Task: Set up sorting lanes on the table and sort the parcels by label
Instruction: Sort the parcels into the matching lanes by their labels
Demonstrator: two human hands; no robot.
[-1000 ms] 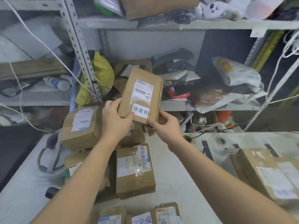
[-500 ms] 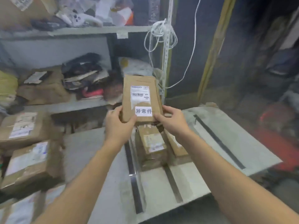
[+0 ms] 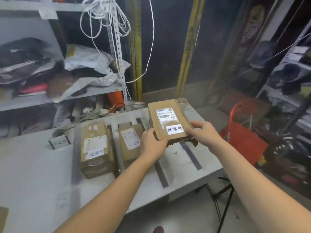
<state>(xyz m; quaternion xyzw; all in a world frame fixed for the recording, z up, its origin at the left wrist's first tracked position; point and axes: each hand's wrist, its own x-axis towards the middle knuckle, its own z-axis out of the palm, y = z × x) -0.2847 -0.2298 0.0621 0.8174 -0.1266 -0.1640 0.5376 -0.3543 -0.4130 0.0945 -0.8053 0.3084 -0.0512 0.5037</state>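
Both left hand (image 3: 154,145) and right hand (image 3: 204,133) clasp the parcel (image 3: 168,118), fingers (image 3: 199,123) curled, over the table (image 3: 42,165).

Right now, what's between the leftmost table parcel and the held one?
Head view: a third parcel, flat on the table, black tape strips either side, apart from the held parcel.

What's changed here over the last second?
The parcel marked 异常件 was carried to the right and lowered, lying flatter, over the rightmost taped lane of the table. Nothing was let go: the left hand and right hand still grip its near corners. The left parcel and middle parcel lie as before.
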